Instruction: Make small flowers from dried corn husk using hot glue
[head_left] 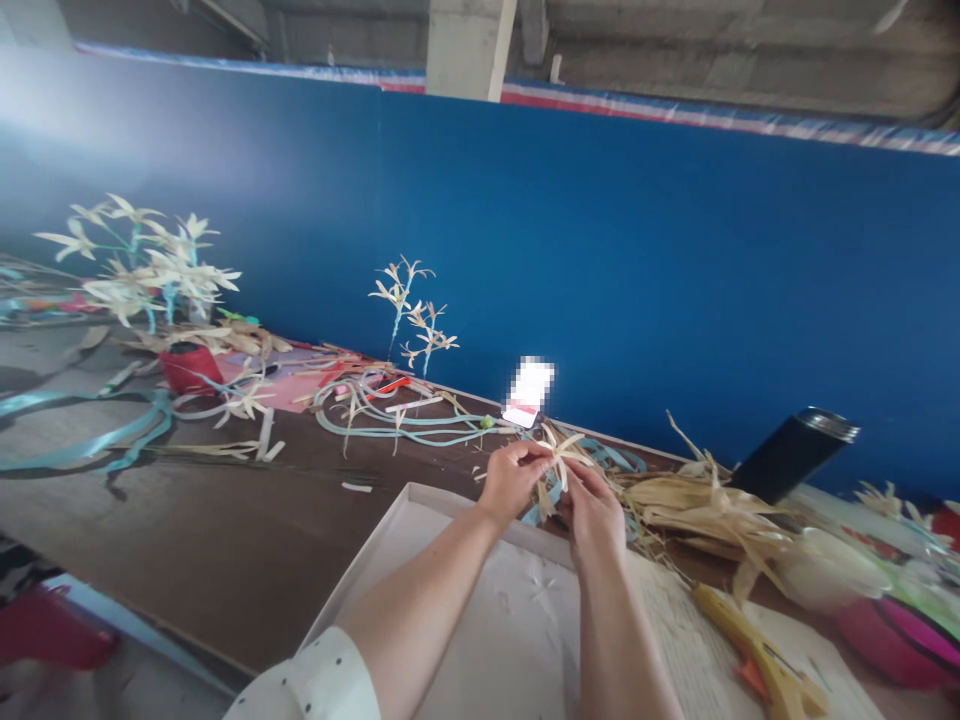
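Over the bench [225, 530], near the far edge of the box [441, 501], a pale flower [559, 453] is held: a petal is pinched in the left hand [513, 481], the lower side in the right hand [598, 512]. Very little weight is expected; the thin, dry-looking petals would probably be creased or torn by pressure, so it is best taken where they meet, not by the tips.

flower [560, 454]: papery, kinda matt
husks [697, 505]: papery too, rough
flask [784, 460]: matt body, shiny metal-look top
ribbon [94, 444]: pretty glossy
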